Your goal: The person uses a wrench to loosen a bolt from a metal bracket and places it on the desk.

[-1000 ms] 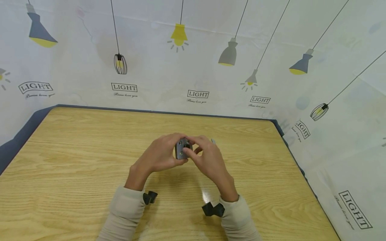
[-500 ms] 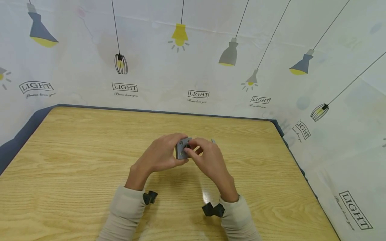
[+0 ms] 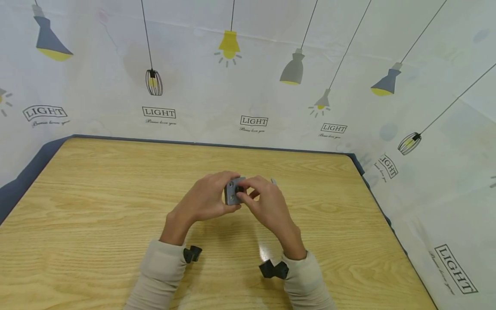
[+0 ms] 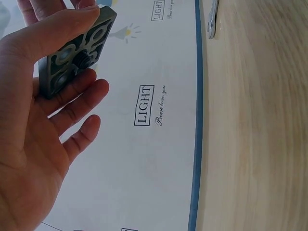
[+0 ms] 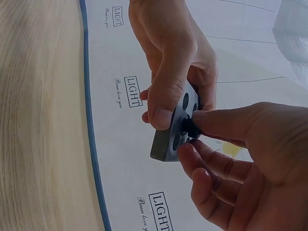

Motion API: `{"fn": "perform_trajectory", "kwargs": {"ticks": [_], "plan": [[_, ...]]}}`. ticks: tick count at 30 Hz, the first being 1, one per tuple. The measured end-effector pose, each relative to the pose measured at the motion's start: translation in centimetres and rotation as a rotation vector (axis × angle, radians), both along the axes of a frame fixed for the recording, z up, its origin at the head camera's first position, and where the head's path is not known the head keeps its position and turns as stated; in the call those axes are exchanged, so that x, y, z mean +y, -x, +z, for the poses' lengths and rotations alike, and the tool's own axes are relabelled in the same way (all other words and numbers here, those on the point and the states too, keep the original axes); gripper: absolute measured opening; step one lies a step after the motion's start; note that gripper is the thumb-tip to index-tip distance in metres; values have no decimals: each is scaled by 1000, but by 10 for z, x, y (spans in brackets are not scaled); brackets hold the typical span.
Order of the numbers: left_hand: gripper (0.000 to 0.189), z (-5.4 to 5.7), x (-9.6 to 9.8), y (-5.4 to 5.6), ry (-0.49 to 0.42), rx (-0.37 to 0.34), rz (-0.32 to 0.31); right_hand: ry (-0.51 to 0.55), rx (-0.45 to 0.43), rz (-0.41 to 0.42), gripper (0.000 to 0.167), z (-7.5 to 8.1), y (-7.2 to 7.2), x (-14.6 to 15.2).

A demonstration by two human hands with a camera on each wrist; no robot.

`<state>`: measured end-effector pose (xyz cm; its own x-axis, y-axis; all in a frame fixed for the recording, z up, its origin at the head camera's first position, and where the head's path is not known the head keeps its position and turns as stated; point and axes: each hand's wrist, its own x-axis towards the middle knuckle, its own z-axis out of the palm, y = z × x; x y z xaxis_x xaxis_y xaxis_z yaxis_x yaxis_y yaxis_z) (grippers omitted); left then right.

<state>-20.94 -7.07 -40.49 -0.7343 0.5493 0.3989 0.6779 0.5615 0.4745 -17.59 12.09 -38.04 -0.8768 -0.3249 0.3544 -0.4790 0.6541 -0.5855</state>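
My left hand (image 3: 207, 196) grips a grey square block (image 3: 230, 193) by its edges, thumb on one side and fingers on the other, held up over the table. Round holes show near the block's corners. Between thumb and forefinger, my right hand (image 3: 267, 202) pinches the head of a black bolt (image 5: 192, 129) at the middle of the block's face. In the left wrist view the bolt's dark ribbed end (image 4: 83, 59) shows on the block's other side. The right hand's remaining fingers curl below the bolt and partly cover the block.
A thin metal tool, like a wrench end (image 4: 212, 19), lies on the wooden table (image 3: 97, 193) beyond the right hand, mostly hidden in the head view. A white lamp-printed sheet (image 3: 193, 86) stands behind the table's blue-edged far side.
My right thumb and forefinger have shifted a little around the bolt, closing in and then spreading slightly. The left hand and the block stay almost still.
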Motion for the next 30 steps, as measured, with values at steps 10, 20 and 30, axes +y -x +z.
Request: {"fn": "perform_trajectory", "kwargs": {"ticks": [10, 20, 30], "plan": [[64, 1, 1, 0, -3, -8, 5, 7, -36, -87, 23, -3, 2, -2], [62, 2, 1, 0, 2, 3, -6, 5, -10, -37, 19, -3, 4, -2], [61, 0, 1, 1, -9, 28, -13, 6, -6, 0, 22, -2, 3, -1]]}}
